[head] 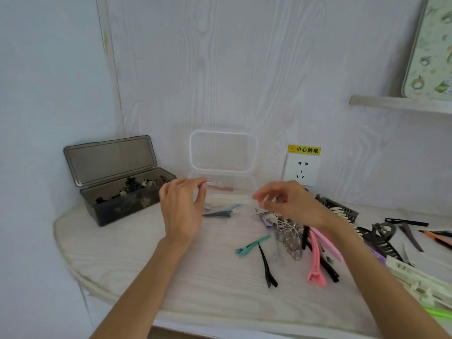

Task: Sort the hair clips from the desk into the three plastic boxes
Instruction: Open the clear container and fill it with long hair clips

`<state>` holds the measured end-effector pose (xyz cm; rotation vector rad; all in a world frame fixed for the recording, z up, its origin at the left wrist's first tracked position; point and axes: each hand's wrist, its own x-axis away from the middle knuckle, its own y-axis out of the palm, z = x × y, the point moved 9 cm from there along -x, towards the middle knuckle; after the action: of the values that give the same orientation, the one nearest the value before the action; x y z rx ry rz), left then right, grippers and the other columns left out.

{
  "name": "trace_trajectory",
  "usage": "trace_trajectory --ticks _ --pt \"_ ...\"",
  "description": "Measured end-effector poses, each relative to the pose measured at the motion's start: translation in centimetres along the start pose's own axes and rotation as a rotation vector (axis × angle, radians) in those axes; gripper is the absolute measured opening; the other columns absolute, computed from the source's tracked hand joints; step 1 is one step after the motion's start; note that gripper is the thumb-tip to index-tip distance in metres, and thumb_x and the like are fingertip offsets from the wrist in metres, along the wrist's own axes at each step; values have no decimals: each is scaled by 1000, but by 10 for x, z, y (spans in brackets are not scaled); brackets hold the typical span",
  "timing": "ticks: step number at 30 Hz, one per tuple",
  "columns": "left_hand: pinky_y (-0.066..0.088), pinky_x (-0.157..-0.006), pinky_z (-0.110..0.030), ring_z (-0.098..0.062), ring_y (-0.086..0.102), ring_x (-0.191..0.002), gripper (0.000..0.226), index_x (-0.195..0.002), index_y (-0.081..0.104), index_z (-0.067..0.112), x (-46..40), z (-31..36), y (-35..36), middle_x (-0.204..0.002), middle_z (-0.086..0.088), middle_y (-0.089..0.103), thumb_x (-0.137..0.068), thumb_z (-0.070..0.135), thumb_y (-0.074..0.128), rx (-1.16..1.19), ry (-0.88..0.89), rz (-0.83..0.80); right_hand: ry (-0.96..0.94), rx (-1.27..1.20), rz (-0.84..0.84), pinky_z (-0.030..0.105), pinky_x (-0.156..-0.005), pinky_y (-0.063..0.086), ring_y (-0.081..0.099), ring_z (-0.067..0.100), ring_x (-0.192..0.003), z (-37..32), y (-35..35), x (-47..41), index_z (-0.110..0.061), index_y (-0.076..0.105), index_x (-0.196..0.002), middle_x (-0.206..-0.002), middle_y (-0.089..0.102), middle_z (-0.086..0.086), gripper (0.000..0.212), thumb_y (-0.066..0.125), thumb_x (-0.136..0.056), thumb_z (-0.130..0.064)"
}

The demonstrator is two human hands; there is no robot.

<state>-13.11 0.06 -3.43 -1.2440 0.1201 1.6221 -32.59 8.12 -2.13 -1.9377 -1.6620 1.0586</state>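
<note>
Left hand: the left hand (182, 209) hovered over the surface (151, 260), thumb and forefinger pinched on a small pale clip (210, 183) at its fingertips; what kind of clip it was could not be told.
Right hand: the right hand (288, 201) was curled, fingertips closed on a thin pale clip (269, 198) that was too blurred to describe further.
Clear box: the clear box (223, 152) stood just beyond both hands with its lid raised against the wall; a blue-grey clip (221, 211) lay in it, just right of the left hand.
Dark box: the smoky dark box (122, 189) sat open to the left of the left hand, holding small dark claw clips.
Loose clips: a teal clip (252, 245) and a black clip (267, 270) lay between the forearms; a silver metal clip (288, 231) and a pink clip (315, 260) lay under the right wrist.
Further clips: a black claw clip (381, 238) and more clips lay to the right of the right hand.
Wall socket: a socket (302, 170) sat on the wall beyond the right hand.
</note>
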Motion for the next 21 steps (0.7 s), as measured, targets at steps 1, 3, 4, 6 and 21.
trace_trajectory --ticks 1,3,4,6,21 --pt "25 -103 -32 -19 56 -108 24 -113 66 21 0 -2 4 -111 0 68 -94 26 52 -41 6 -26 29 -23 -123 18 -76 49 65 9 -85 0 6 7 -25 72 -93 -93 72 -7 18 68 -82 -11" --pt "23 -107 -35 -19 51 -117 32 -119 62 18 1 4 1 -123 1 63 -95 34 49 -77 80 -28 55 58 -311 18 -87 47 63 5 -96 4 18 20 -26 72 -100 -100 71 -11 23 68 -82 -13" --pt "26 -104 -31 -16 50 -115 35 -117 63 18 4 15 -4 -121 3 63 -93 40 48 -47 161 -20 53 125 -378 17 -90 44 60 1 -99 5 24 25 -30 70 -104 -101 67 -17 27 66 -83 -14" --pt "36 -89 -22 -5 51 -99 40 -107 66 24 19 41 -6 -105 11 65 -86 54 48 87 335 -149 60 214 -458 12 -91 37 53 -2 -102 10 31 33 -34 63 -114 -103 58 -20 41 60 -82 -7" --pt "25 -110 -32 -10 21 -134 93 -143 22 30 93 59 44 -142 12 27 -69 68 63 46 93 -1077 8 398 -141 32 -70 45 50 6 -73 19 37 24 -31 73 -95 -75 58 -17 19 70 -78 -38"
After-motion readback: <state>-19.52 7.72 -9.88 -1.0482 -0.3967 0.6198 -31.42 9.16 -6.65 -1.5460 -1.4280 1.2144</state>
